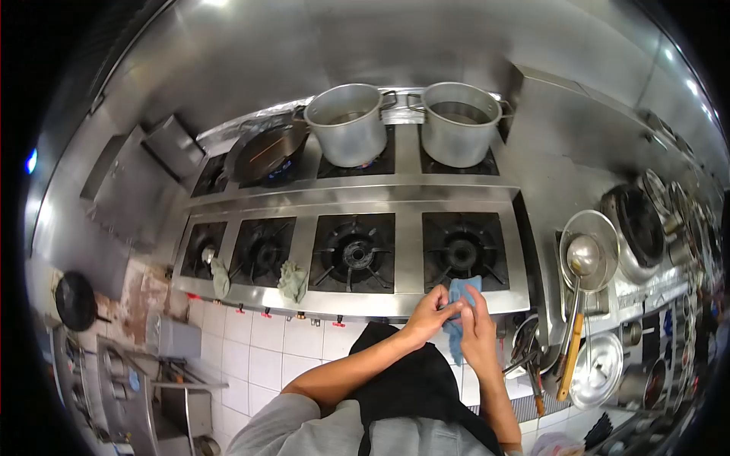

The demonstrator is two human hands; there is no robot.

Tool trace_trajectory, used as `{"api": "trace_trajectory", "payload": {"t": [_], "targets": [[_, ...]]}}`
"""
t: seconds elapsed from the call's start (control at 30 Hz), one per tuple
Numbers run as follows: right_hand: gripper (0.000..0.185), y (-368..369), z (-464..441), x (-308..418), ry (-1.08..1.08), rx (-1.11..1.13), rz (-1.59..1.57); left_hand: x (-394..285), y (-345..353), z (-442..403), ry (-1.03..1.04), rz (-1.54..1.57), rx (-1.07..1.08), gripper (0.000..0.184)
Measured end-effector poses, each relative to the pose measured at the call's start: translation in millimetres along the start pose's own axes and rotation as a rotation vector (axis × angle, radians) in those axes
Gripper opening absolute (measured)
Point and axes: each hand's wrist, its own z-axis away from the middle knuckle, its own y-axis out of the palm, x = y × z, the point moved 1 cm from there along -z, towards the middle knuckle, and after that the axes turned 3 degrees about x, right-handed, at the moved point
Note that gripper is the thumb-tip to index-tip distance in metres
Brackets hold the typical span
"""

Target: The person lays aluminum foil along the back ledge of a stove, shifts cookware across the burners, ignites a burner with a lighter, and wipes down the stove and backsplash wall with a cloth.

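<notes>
A blue cloth [456, 342] hangs between my two hands at the stove's front edge, below the right front burner [462, 253]. My left hand [431, 315] is closed on the cloth's left side, its fingertips pinched together. My right hand [477, 323] grips the same cloth from the right, fingers bent around it. The hands meet over the cloth, and part of it shows above them against the burner grate.
Two large pots [347, 137] [460, 137] and a dark pan [266, 154] stand on the back burners. Greenish rags [293, 281] lie on the front edge. A strainer [601, 239], ladle [582, 256] and lid [596, 371] are at the right.
</notes>
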Motion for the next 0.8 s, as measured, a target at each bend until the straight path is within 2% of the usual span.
{"api": "trace_trajectory", "payload": {"t": [0.03, 0.1, 0.17, 0.2, 0.23, 0.27, 0.3, 0.33, 0.37, 0.4, 0.43, 0.5, 0.53, 0.57, 0.6, 0.63, 0.67, 0.7, 0.73, 0.77, 0.8], "targets": [[0.038, 3, 1, 4, 0.084, 0.017, -0.191, 7, -5, -1, 0.010, 0.011, -0.026, 0.028], [0.040, 6, 8, -8, 0.093, 0.045, -0.295, 2, -13, 6, 0.237, -0.316, -0.094, 0.025], [0.035, 10, 11, -38, 0.047, -0.221, -0.370, -20, -10, 15, 0.320, -0.365, -0.197, 0.023], [0.031, 12, 9, -49, 0.092, -0.324, -0.342, -37, -11, 20, 0.266, -0.414, -0.150, 0.021], [0.031, 17, 2, -58, 0.085, -0.303, -0.342, -45, -15, 20, 0.211, -0.462, -0.102, 0.020], [0.032, 25, -3, -69, 0.322, -0.201, -0.661, -42, -21, 17, 0.223, -0.632, 0.033, 0.017], [0.033, 34, -7, -87, 0.569, -0.093, -0.970, -49, -22, 18, 0.220, -0.628, 0.015, 0.017], [0.042, 47, -5, -145, 0.432, 0.129, -1.069, -59, -19, 21, 0.215, -0.654, 0.221, 0.021], [0.042, 53, 0, -184, 0.437, 0.147, -1.065, -65, -19, 23, 0.209, -0.675, 0.428, 0.026], [0.045, 56, 4, -223, 0.535, 0.034, -1.291, -58, -26, 26, 0.239, -0.690, 0.515, 0.045], [0.045, 63, -9, -186, 0.453, 0.047, -1.044, -58, -38, 26, 0.239, -0.686, 0.495, 0.045], [0.044, 73, -38, -107, 0.135, 0.174, -0.086, -62, -71, 34, 0.390, -0.595, 0.269, 0.053], [0.045, 74, -50, -78, -0.034, 0.220, 0.230, -59, -103, 34, 0.353, -0.572, 0.111, 0.049], [0.045, 74, -63, -53, -0.178, 0.256, 0.409, -61, -135, 38, 0.234, -0.501, -0.083, 0.041], [0.041, 73, -78, -42, -0.457, 0.215, 0.704, -62, -171, 44, 0.286, -0.544, -0.246, 0.037], [0.032, 72, -94, -24, -0.580, 0.195, 0.438, -38, -217, 48, 0.239, -0.595, -0.437, 0.038], [0.029, 73, -98, 24, -0.651, 0.169, 0.576, -10, -263, 55, 0.207, -0.765, -0.634, 0.043], [0.021, 66, -110, 7, -0.677, 0.225, 0.556, 16, -307, 67, 0.119, -1.029, -0.744, 0.050], [0.020, 61, -116, 17, -0.643, 0.355, 0.665, 61, -359, 76, 0.020, -1.220, -0.863, 0.056], [0.020, 57, -121, 27, -0.614, 0.488, 0.769, 76, -388, 84, 0.025, -1.206, -0.931, 0.058], [0.021, 57, -122, 31, -0.560, 0.533, 0.820, 108, -422, 82, -0.137, -1.258, -0.970, 0.058]]}}
